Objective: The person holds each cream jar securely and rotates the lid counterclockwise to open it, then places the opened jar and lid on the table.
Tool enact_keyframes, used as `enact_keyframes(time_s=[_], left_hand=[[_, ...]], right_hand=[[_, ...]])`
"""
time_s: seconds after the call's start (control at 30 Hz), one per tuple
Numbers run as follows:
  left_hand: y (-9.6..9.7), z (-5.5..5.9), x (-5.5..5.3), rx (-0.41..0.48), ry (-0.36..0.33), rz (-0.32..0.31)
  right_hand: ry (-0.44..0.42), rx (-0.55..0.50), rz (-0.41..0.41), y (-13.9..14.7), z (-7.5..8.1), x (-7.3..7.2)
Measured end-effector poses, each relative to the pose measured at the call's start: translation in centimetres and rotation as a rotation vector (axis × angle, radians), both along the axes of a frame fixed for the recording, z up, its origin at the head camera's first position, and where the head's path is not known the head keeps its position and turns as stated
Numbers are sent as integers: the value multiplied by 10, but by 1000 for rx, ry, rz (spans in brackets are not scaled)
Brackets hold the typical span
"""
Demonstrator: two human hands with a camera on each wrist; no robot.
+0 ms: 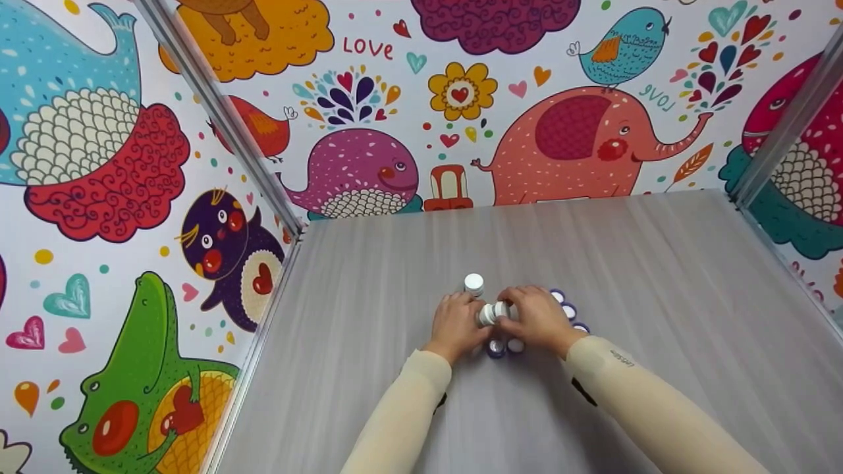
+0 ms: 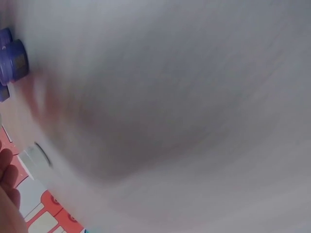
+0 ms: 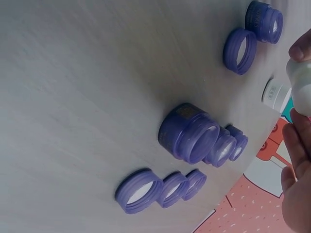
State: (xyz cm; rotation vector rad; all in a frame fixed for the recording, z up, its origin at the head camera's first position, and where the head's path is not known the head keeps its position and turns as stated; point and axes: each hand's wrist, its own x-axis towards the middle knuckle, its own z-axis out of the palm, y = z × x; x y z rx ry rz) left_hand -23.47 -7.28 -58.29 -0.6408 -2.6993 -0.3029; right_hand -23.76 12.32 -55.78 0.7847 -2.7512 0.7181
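In front of me my left hand (image 1: 456,324) grips a small white jar (image 1: 487,315), mostly covered by the fingers. My right hand (image 1: 537,317) pinches a round white piece, which looks like the jar's lid (image 1: 502,309), right up against it. Thumb and fingers close around the white jar also in the right wrist view (image 3: 302,86). Just beyond the left hand, another white jar (image 1: 473,283) stands upright on the table. The left wrist view shows only part of the left hand (image 2: 9,194) at its edge.
Several purple jars stand open on the grey table (image 1: 369,329), such as a large one (image 3: 184,136) and a smaller one (image 3: 265,22). Separate purple lids (image 3: 138,191) lie hollow side up near them. Patterned walls (image 1: 369,72) enclose the table behind and at both sides.
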Motion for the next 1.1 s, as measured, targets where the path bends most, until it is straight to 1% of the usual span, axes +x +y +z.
enact_keyframes(time_s=[0.23,0.53,0.77,0.87,1.1], left_hand=[[-3,-2,-1,12,4,10],[-4,-1,0,1,-24,28],[-6,-2,0,-11,0,31],[-7,-3,0,-10,-3,32],[-8,-3,1,-11,-41,45]], right_hand=[[3,-14,-50,5,-2,-1],[9,-7,-57,6,-5,-3],[50,1,-46,5,-7,-2],[42,12,-49,5,-8,-3],[22,20,-45,5,-12,-5]])
